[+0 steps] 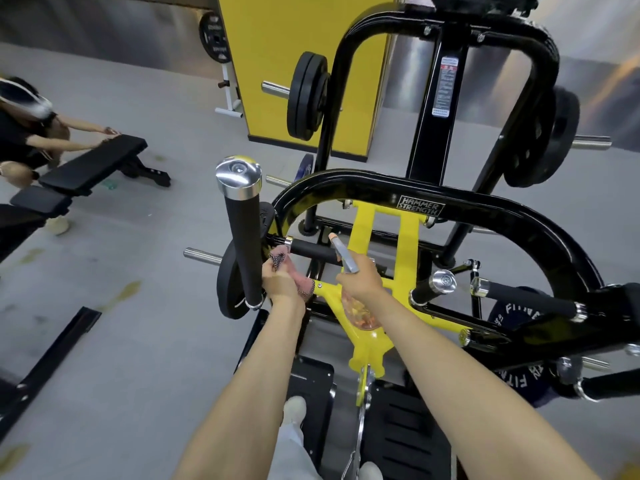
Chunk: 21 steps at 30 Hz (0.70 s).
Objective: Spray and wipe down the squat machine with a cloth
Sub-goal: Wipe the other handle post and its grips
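Hiding bottle's middle: right hand [360, 284]

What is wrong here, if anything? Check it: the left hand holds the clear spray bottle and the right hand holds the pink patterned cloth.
The hands are swapped. In the head view the left hand holds the pink patterned cloth, and the right hand holds the clear spray bottle.

Gym, plate-loaded squat machine [422, 202] w/ weight plates [306, 98], flat bench [93, 166], grey rubber floor [138, 237]

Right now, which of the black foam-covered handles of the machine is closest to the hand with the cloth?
The tall upright black foam handle with the chrome cap: it stands right beside the left hand holding the pink cloth.
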Tool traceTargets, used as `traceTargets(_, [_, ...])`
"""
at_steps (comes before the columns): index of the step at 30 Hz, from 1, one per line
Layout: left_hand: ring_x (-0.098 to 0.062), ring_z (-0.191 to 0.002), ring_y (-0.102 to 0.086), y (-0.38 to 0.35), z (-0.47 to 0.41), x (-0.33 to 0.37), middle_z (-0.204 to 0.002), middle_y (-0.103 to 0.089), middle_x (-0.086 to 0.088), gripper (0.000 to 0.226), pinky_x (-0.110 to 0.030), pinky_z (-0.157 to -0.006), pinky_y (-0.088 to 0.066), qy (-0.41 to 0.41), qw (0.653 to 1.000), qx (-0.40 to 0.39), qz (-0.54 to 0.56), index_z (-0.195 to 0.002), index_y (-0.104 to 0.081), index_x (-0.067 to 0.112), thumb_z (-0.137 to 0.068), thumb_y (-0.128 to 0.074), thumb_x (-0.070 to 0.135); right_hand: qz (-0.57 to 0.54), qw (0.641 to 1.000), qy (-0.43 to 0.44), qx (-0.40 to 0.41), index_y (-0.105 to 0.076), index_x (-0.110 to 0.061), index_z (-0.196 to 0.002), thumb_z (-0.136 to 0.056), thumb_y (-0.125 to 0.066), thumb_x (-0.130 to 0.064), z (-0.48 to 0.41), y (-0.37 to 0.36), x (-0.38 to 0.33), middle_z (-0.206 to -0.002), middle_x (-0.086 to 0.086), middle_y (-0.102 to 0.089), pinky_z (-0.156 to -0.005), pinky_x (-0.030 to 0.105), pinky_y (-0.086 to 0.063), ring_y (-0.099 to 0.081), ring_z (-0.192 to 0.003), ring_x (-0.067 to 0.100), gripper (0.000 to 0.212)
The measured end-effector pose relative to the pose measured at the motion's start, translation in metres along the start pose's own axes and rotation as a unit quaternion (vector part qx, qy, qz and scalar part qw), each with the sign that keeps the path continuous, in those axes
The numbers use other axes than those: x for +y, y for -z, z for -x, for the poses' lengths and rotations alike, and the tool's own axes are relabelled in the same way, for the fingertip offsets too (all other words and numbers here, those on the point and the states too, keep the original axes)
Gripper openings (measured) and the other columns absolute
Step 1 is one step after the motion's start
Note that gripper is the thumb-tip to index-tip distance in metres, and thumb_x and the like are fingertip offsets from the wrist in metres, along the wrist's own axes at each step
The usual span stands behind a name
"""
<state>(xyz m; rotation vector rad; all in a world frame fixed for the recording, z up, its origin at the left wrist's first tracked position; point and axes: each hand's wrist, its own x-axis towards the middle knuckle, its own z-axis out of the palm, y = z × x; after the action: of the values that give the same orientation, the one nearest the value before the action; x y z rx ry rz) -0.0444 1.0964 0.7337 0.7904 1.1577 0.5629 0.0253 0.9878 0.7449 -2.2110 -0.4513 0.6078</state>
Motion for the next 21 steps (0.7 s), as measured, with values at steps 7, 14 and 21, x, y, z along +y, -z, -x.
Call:
traceTargets(7, [-0.029, -0.096, -0.062, 0.055, 0.024, -0.01, -0.11, -0.065, -0.014, 0.034, -0.045, -0.091, -0.051, 0.036, 0.989, -0.101, -0.106, -0.119, -0.059, 0.009, -0.093, -0.046, -0.006, -0.065, 0.998, -0.021, 0.017, -0.042, -0.024, -0.071, -0.078, -0.053, 0.002, 0.034, -0.006, -0.002, -0.061, -0.004, -0.03, -0.059, 0.031, -0.026, -0.031, -0.058, 0.019, 0.028])
traceTargets(14, [-0.029, -0.075, -0.059, 0.166, 0.029, 0.026, -0.088, -0.062, -0.017, 0.016, -0.035, -0.054, -0.055, 0.18, 0.957, -0.07, -0.217, -0.107, -0.055, -0.003, -0.093, -0.047, -0.002, -0.128, 0.991, -0.025, 0.009, -0.039, -0.025, -0.066, -0.08, -0.053, 0.005, 0.069, -0.012, -0.023, -0.063, -0.006, -0.036, -0.059, 0.027, -0.031, -0.04, -0.062, 0.017, 0.036])
traceTargets(21, [-0.029, -0.074, -0.056, 0.155, 0.011, 0.092, -0.083, -0.058, -0.015, 0.006, -0.041, -0.069, -0.048, 0.044, 0.985, -0.025, -0.167, -0.086, -0.056, -0.001, -0.091, -0.054, -0.004, -0.166, 0.985, -0.026, 0.038, -0.053, -0.019, -0.09, -0.083, -0.053, -0.002, 0.09, -0.02, -0.054, -0.078, 0.002, -0.053, -0.066, 0.032, -0.043, -0.053, -0.076, 0.024, 0.018])
